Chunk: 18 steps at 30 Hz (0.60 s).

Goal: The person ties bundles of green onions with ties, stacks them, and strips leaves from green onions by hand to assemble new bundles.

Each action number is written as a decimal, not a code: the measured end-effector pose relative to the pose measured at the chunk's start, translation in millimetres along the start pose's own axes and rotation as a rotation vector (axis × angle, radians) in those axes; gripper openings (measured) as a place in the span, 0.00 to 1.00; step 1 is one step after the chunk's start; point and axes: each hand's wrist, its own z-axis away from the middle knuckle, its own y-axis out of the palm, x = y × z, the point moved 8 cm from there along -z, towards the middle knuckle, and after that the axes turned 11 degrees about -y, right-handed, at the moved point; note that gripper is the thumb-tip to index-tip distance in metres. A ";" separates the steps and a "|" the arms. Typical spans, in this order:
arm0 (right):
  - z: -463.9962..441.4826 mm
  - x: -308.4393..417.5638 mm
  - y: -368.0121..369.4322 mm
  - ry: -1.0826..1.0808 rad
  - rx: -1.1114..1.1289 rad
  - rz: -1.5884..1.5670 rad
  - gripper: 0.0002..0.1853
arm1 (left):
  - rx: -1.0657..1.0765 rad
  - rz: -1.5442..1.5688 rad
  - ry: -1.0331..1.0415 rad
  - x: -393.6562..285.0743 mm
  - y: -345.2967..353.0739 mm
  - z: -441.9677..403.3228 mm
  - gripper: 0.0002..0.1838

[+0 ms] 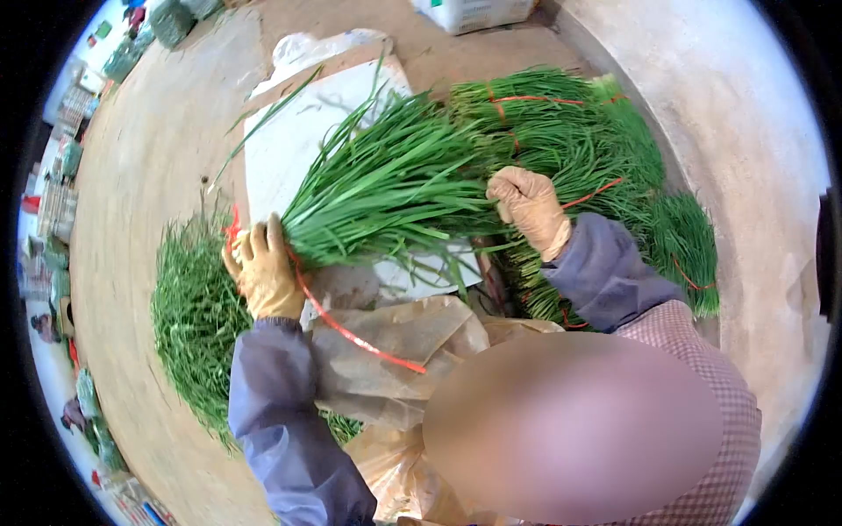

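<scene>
Checked shirt [732, 377] closest; green bunch [395, 188] crosswise, stems left, leaf tips right.
Left hand [266, 276] around stem end, red tie [351, 335] alongside; right hand [531, 206] curled closed by tips, contents unclear.

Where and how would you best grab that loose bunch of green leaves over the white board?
Probably the green bunch's narrow, gathered end, by the left hand, coming from the person's left with fingers wrapped around. Leaves converge there and fan loosely toward the right hand, so gripping that fanned part might let some slip.
</scene>
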 end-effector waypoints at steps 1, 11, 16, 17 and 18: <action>-3.6 -0.9 -3.8 -0.028 -0.069 -0.028 0.09 | 0.059 0.064 -0.020 -0.9 -6.2 -1.0 0.47; 73.9 82.2 93.0 -0.518 1.098 0.151 0.19 | 0.043 0.147 0.046 -8.6 -30.7 -1.4 0.38; 32.7 177.1 95.8 -0.833 0.370 -0.126 0.13 | -0.198 0.034 0.216 -22.2 -95.4 11.6 0.29; 22.2 189.0 89.6 -0.916 0.220 -0.186 0.14 | -0.280 -0.002 0.267 -23.5 -113.1 16.0 0.27; 8.4 187.6 92.3 -0.795 0.236 -0.144 0.20 | -0.364 -0.040 0.317 -24.0 -131.2 21.7 0.26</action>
